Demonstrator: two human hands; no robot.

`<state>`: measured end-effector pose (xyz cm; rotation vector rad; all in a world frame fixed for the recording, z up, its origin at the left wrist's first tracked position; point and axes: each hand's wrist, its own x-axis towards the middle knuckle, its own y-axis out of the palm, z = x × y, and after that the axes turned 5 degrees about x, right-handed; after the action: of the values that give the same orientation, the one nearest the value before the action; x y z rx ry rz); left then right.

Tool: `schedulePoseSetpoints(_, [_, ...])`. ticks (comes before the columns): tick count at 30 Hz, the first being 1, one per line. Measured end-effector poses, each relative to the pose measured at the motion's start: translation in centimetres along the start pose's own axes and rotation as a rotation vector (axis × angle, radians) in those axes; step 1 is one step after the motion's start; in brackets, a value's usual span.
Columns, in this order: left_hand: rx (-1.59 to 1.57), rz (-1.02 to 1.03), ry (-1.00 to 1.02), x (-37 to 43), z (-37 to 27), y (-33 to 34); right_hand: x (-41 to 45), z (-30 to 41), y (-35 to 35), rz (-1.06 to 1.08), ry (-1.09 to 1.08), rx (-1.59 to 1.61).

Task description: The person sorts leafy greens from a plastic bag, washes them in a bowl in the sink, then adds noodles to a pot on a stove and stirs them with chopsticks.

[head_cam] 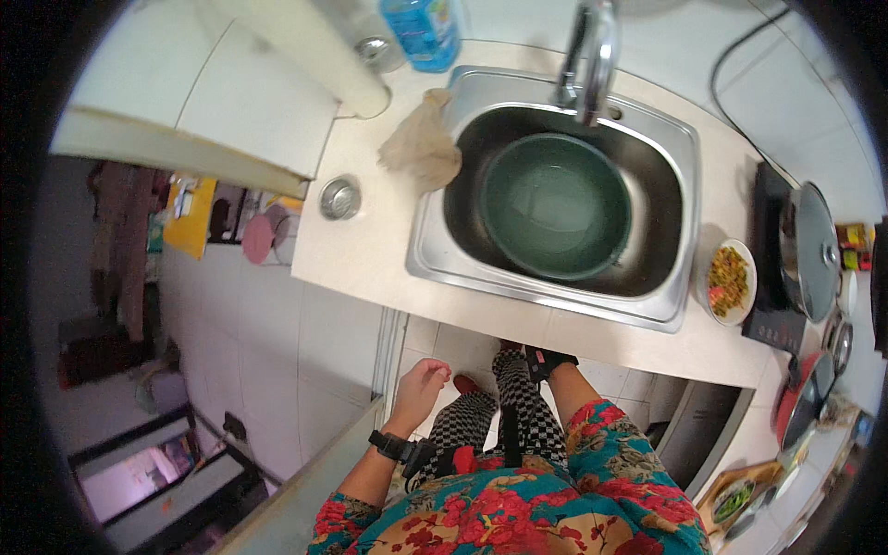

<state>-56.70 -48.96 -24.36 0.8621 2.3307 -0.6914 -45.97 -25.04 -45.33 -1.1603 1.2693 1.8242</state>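
My left hand (423,385) hangs below the counter's front edge, fingers loosely curled in, with nothing seen in it. A black strap circles that wrist. Of my right arm only the forearm and a black wrist band show; the counter edge hides the hand itself. Before me a dark green plastic basin (555,208) holding water sits in the stainless steel sink (444,277). Over it reaches a chrome faucet (593,69). A beige cloth (423,142) drapes over the sink's left rim.
On the counter (361,263) stand a small metal cup (340,198) and a blue bottle (423,35). To the sink's right are a bowl of food (728,281) and a black induction cooktop (766,319) bearing a lidded pan (812,257). A red pan (794,402) lies nearer me.
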Motion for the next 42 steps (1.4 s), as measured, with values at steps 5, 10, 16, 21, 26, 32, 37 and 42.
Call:
schedulePoseSetpoints(5, [0.134,0.118,0.180,2.8,-3.2,1.6,-5.0,1.9,-3.9,-0.051,-0.115,0.183])
schedulePoseSetpoints(10, [0.214,0.368,0.370,6.0,-4.4,4.7,-12.7,-0.6,-11.4,-0.174,-0.504,0.225])
schedulePoseSetpoints(16, [0.261,0.740,0.553,4.5,-6.0,9.8,-25.6,-12.4,-15.9,-0.553,-0.679,0.555])
schedulePoseSetpoints(21, [0.225,1.020,0.467,0.0,-4.9,16.4,-31.7,-24.9,-22.1,-0.763,-0.780,0.862])
schedulePoseSetpoints(26, [0.367,1.141,0.498,-3.8,-6.1,22.1,-34.3,-31.9,-27.7,-0.782,-0.885,1.189])
schedulePoseSetpoints(32, [0.395,1.128,0.641,-7.0,-8.8,32.6,-38.2,-28.0,-37.4,-0.712,-1.128,1.079])
schedulePoseSetpoints(37, [0.339,1.105,0.475,-10.6,-10.5,40.8,-45.2,-17.8,-40.1,-0.638,-1.220,0.828])
schedulePoseSetpoints(42, [0.370,1.179,0.428,-14.2,-12.2,48.7,-48.5,-12.6,-43.3,-0.682,-1.114,0.706])
